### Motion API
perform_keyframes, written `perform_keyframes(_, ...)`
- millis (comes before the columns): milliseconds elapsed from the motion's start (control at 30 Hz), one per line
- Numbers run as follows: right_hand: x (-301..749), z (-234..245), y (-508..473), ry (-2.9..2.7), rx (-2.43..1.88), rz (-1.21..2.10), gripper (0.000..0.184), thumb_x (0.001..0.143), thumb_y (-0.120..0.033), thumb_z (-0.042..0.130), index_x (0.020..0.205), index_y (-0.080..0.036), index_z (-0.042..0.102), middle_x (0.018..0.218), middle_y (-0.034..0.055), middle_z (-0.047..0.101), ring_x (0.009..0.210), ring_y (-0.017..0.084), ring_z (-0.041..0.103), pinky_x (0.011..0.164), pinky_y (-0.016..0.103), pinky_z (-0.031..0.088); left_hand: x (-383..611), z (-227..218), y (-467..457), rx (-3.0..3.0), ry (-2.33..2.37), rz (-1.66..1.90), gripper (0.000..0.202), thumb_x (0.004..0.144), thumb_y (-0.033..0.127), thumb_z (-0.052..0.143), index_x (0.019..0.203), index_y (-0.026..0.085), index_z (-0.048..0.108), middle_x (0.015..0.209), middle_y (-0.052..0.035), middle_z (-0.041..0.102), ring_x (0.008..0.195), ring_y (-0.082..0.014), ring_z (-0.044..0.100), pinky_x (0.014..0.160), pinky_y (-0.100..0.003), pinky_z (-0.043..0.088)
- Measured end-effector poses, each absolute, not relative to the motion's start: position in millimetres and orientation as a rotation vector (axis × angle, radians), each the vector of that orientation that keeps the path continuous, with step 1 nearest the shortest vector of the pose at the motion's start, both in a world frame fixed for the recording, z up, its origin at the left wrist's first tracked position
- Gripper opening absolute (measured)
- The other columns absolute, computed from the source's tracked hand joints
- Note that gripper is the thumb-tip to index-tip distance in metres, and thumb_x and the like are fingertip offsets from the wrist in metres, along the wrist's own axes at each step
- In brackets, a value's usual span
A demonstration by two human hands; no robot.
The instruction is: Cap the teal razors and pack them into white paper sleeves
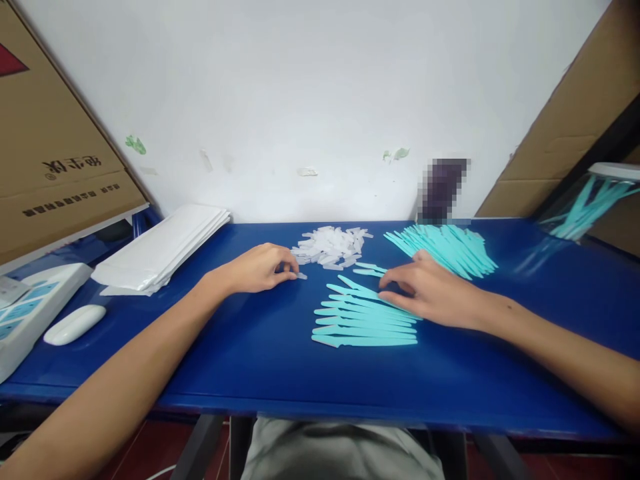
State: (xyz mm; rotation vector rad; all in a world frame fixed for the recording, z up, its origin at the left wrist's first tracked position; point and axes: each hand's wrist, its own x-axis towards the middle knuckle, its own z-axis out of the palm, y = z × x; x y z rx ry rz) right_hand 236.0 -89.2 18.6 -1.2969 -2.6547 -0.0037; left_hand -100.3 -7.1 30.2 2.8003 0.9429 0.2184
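My left hand (pixel 267 268) is closed in a pinch at the near left edge of a pile of small translucent blade caps (pixel 333 245). One cap (pixel 303 276) pokes out from its fingertips. My right hand (pixel 425 288) hovers low over a row of turquoise eyebrow razors (pixel 367 320) laid side by side, blade ends to the left. Its thumb and forefinger are curved with a gap between them, and the thumb tip is close to or touching a razor's handle. Two more razors (pixel 369 269) lie by the forefinger, partly hidden by the hand.
A fanned heap of turquoise razors (pixel 447 247) lies behind my right hand. A clear tub (pixel 585 207) of razors stands far right. White bags (pixel 163 247), a white mouse-shaped case (pixel 75 325) and a blue-and-white tray (pixel 37 310) are left. Cardboard (pixel 65 127) and the wall (pixel 310 100) bound the blue table (pixel 250 373).
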Motion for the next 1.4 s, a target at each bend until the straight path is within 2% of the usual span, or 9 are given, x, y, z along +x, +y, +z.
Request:
perform_keyframes(167,233,19,-90,-2.619,-1.388,0.237,0.036,0.098,-0.042,0.047,0.101,-0.017,0.072,0.049,-0.0013,0.055,0.048,0.016,0.053,0.05,0.028,0.034,-78,12,-17,2.825,0.877,0.375,0.025,0.099,0.036,0.054,0.104,0.022,0.074,0.097,-0.0059,0.068,0.09,-0.0183,0.063,0.078,-0.027,0.046)
perform_keyframes(300,234,21,-91,-2.609,-1.454,0.295,0.036,0.097,-0.04,0.047,0.105,-0.015,0.071,0.046,-0.0034,0.051,0.039,0.013,0.045,0.045,0.027,0.03,-61,0,-25,2.843,0.894,0.455,0.029,0.101,0.039,0.049,0.108,0.022,0.072,0.098,-0.0058,0.065,0.091,-0.019,0.06,0.079,-0.029,0.044)
perform_keyframes(433,233,19,-91,-2.632,-1.306,0.177,0.031,0.096,-0.039,0.05,0.104,-0.017,0.071,0.074,0.005,0.066,0.058,0.016,0.058,0.053,0.027,0.038,-56,-2,-26,2.875,0.956,0.411,0.04,0.104,0.039,0.04,0.136,0.021,0.056,0.096,-0.0063,0.063,0.088,-0.02,0.059,0.077,-0.03,0.044)
perform_keyframes(567,235,16,-88,-2.611,-1.351,0.175,0.025,0.094,-0.039,0.051,0.095,-0.02,0.067,0.088,0.0063,0.065,0.065,0.017,0.057,0.056,0.028,0.039,-55,-2,-22,2.939,0.951,0.238,0.049,0.107,0.041,0.026,0.15,0.023,0.042,0.102,-0.0091,0.06,0.092,-0.0228,0.059,0.078,-0.032,0.045)
perform_keyframes(700,243,21,-87,-2.607,-1.447,0.385,0.02,0.092,-0.038,0.052,0.089,-0.021,0.063,0.081,0.0035,0.063,0.067,0.018,0.058,0.058,0.028,0.041,-55,-3,-20,2.92,0.936,0.206,0.049,0.106,0.042,0.027,0.148,0.024,0.045,0.105,-0.0098,0.061,0.098,-0.0247,0.06,0.082,-0.033,0.045)
perform_keyframes(833,247,31,-89,-2.661,-1.489,0.546,0.017,0.089,-0.034,0.053,0.077,-0.022,0.057,0.063,-0.0018,0.055,0.054,0.014,0.046,0.05,0.026,0.033,-59,-4,-22,2.896,0.899,0.316,0.043,0.105,0.041,0.034,0.136,0.024,0.059,0.099,-0.0083,0.059,0.09,-0.0209,0.058,0.078,-0.031,0.045)
perform_keyframes(1000,247,33,-90,-2.721,-1.457,0.491,0.022,0.089,-0.028,0.049,0.068,-0.023,0.043,0.057,-0.0038,0.046,0.05,0.013,0.037,0.049,0.027,0.029,-64,-2,-24,2.865,0.878,0.444,0.033,0.101,0.04,0.049,0.12,0.025,0.071,0.114,-0.0101,0.06,0.103,-0.0233,0.056,0.086,-0.035,0.047)
perform_keyframes(1167,248,29,-87,-2.638,-1.327,0.202,0.024,0.095,-0.034,0.044,0.075,-0.024,0.038,0.065,-0.0015,0.05,0.056,0.016,0.043,0.053,0.029,0.031,-62,2,-26,2.818,0.743,0.44,0.028,0.101,0.035,0.052,0.115,0.023,0.072,0.113,-0.0079,0.07,0.107,-0.022,0.06,0.094,-0.036,0.046)
perform_keyframes(1400,251,22,-84,-2.49,-1.314,0.19,0.023,0.103,-0.04,0.031,0.095,-0.024,0.045,0.067,-0.0007,0.059,0.053,0.018,0.05,0.053,0.03,0.031,-60,3,-29,2.784,0.757,0.46,0.033,0.101,0.035,0.05,0.127,0.021,0.065,0.102,-0.0088,0.068,0.094,-0.0198,0.063,0.082,-0.03,0.048)
